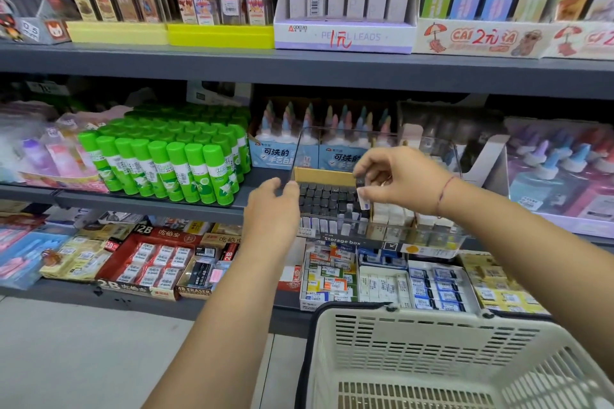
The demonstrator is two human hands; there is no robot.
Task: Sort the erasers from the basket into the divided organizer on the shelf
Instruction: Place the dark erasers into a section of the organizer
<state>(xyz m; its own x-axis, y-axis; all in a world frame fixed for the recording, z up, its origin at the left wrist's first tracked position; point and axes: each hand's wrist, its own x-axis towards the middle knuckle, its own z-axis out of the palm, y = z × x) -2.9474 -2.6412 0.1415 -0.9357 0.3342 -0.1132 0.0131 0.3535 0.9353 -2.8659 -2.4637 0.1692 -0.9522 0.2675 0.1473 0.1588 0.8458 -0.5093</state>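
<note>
A small white eraser (pixel 363 201) with a blue end is pinched in the fingertips of the right hand (pixel 402 179), just above the rows of dark erasers (pixel 327 197) in the left part of the clear organizer (pixel 382 237); white erasers (pixel 392 214) fill the part to the right. The left hand (pixel 274 209) lies against the organizer's left wall; whether it grasps the wall I cannot tell. The organizer sits on the middle shelf (pixel 149 202), beside green glue sticks (pixel 172 159); a cream basket (pixel 432 342) is below, nearest the camera.
</note>
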